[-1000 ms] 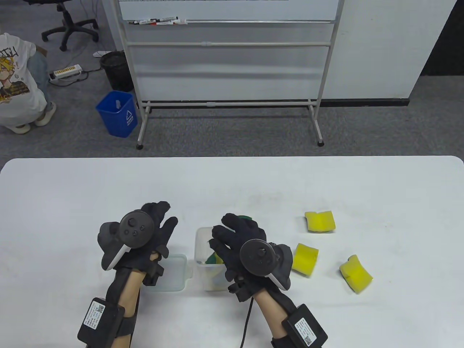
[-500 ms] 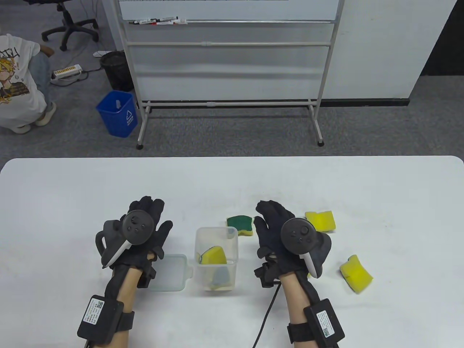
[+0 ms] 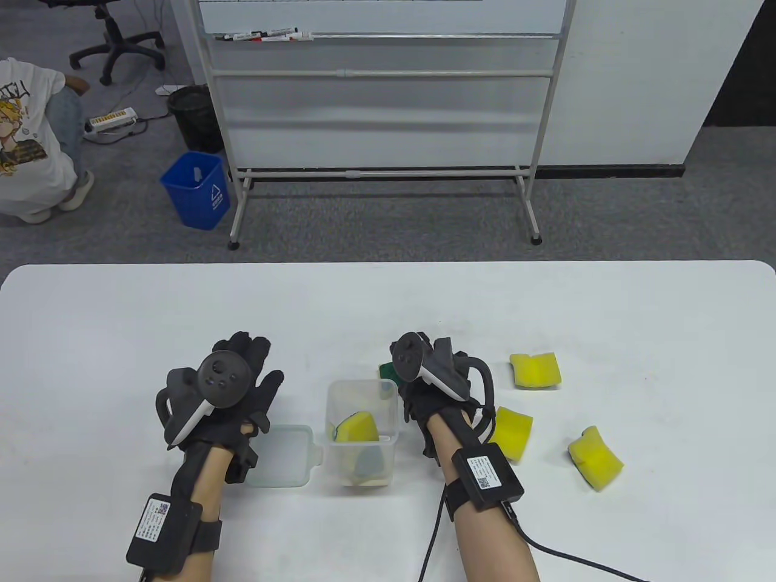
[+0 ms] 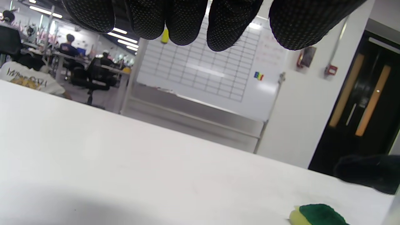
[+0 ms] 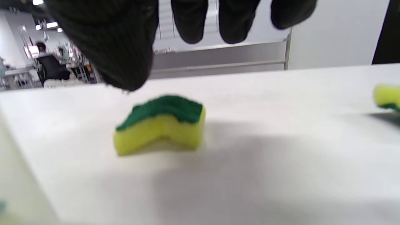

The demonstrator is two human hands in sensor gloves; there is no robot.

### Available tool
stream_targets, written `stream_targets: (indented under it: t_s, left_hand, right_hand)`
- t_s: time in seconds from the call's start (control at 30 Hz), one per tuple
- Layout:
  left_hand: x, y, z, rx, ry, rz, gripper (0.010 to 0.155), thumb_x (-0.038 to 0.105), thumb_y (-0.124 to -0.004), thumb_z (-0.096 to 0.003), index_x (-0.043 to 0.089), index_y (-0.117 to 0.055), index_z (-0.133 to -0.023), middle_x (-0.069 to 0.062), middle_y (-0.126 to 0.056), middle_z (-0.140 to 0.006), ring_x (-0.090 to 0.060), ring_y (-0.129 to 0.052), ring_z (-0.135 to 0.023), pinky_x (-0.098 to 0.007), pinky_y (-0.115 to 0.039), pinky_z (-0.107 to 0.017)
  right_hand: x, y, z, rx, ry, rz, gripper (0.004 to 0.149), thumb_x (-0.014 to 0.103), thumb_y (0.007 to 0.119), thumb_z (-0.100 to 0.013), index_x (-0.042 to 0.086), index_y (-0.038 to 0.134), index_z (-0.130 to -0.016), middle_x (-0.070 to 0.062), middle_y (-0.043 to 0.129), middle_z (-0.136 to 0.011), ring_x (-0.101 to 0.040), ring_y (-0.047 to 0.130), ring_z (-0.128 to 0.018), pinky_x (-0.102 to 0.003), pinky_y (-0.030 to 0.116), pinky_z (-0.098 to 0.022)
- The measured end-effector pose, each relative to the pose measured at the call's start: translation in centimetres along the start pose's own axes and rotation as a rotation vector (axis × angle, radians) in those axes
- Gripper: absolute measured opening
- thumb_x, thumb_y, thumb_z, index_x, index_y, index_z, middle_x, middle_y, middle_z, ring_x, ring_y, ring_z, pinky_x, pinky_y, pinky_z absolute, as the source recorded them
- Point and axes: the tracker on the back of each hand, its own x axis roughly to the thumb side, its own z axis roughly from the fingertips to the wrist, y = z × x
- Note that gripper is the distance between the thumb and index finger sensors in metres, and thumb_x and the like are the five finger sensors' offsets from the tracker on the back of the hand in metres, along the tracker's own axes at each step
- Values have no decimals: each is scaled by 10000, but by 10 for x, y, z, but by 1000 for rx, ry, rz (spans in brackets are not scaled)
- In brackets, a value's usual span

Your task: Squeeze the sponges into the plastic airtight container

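A clear plastic container [image 3: 332, 418] stands open near the table's front, with a yellow sponge [image 3: 356, 428] inside it. Its lid [image 3: 285, 456] lies flat to its left. A green-topped yellow sponge [image 3: 385, 368] lies just behind the container; it also shows in the right wrist view [image 5: 161, 128] and the left wrist view [image 4: 318, 215]. My right hand [image 3: 412, 367] is turned on its side over this sponge, with its fingers [image 5: 190, 22] open above it and not touching. My left hand [image 3: 245, 367] hovers open and empty, left of the container.
Three yellow sponges lie right of my right hand: one at the back [image 3: 535, 370], one close to my wrist [image 3: 512, 431], one farther right [image 3: 595, 458]. A whiteboard stand [image 3: 382, 176] is beyond the table's far edge.
My right hand left the container, swung right, then came back left and rolled onto its side over the green-topped sponge. A yellow sponge now sits in the container. My left hand barely moved.
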Motion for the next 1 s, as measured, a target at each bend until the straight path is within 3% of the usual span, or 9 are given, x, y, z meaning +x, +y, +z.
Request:
stream_targets:
  t_s: [0.23,0.37,0.53,0.77,1.0]
  left_hand:
    - [-1,1,-1,-7,-6,28,684,567,-696,-490,271,-578,-1095,-99,-508,-1220,-392,-504,-1117,-648,-537,-762]
    - [0,1,0,-13,-6,26,684,567,-695,-490,270,-579,-1095,-100,-508,-1220,-398,-504,-1115,-648,-539,-760]
    - [-1,1,0,-20,-1,34,683,570,-693,-490,272,-580,-1095,-102,-505,-1221,-408,-505,-1113,-649,-540,-759]
    - [-1,1,0,-25,1,44,683,571,-693,-490,276,-580,-1095,-104,-506,-1220,-414,-511,-1110,-649,-539,-760]
    - [-2,6,1,-16,1,76,685,572,-693,-490,274,-577,-1096,-111,-504,-1220,-420,-513,-1108,-651,-541,-758]
  right_hand:
    - [-3,26,-19,99,-21,14,685,375,886,-450,470,581,-1056,-18,412,-1225,-395,441,-1140,-655,428,-775]
    - [-2,31,-22,129,-10,12,690,358,888,-454,450,574,-1061,8,499,-1209,-388,511,-1128,-660,457,-767]
    - [2,35,-22,38,8,95,692,366,916,-427,423,601,-1041,30,708,-1116,-318,741,-1036,-637,543,-745]
    - [-3,23,-14,-128,8,120,563,349,913,-413,369,776,-959,21,950,-934,-254,951,-863,-593,639,-710]
    - [-29,-7,6,-290,94,-158,493,318,916,-407,303,869,-897,44,1035,-837,-228,1048,-725,-517,739,-648]
